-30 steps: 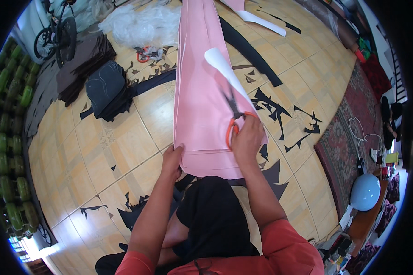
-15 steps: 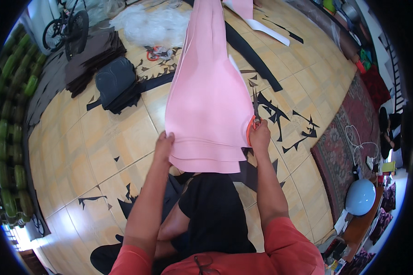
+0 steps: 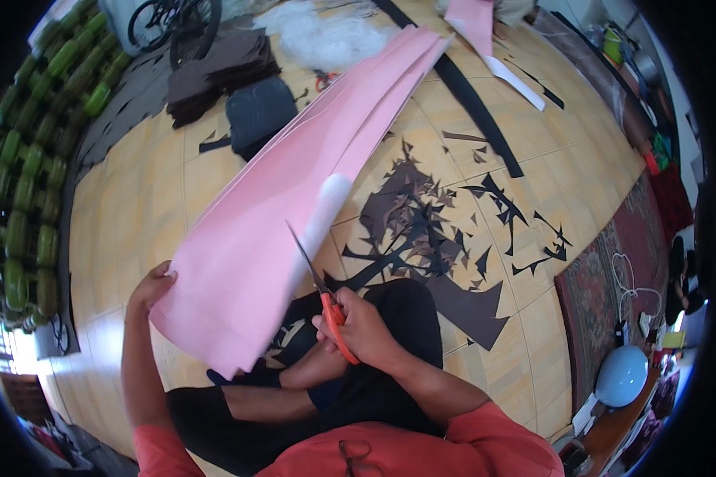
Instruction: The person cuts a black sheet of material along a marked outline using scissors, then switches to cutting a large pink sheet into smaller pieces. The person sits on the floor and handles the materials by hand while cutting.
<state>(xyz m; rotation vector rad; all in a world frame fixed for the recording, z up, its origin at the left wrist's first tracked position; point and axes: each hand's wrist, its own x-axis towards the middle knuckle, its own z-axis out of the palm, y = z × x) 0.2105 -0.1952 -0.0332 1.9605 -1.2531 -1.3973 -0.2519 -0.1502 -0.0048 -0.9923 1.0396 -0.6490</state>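
A long layered stack of pink sheets (image 3: pixel 254 230) slants from the far middle down to the near left, above the tiled floor. My left hand (image 3: pixel 153 288) grips its near left edge, thumb on top. The right edge curls over and shows a white underside. My right hand (image 3: pixel 362 327) is closed round the orange handles of a pair of scissors (image 3: pixel 311 266). Their dark blades point up and away, close to the white curled edge; from here I cannot tell whether they touch it. My crossed legs lie under the near end of the sheets.
Brown and black scraps (image 3: pixel 422 215) litter the floor to the right of the sheets. Beyond lie a long black strip (image 3: pixel 477 111), a brown sheet stack (image 3: pixel 223 71), a dark grey stack (image 3: pixel 258 115) and other orange-handled scissors (image 3: pixel 324 80). A patterned rug (image 3: pixel 593 294) is at right.
The pink sheets have swung so their near end is farther left, uncovering the scrap pile. My left hand moved left with them. My right hand brought the scissors inward and nearer.
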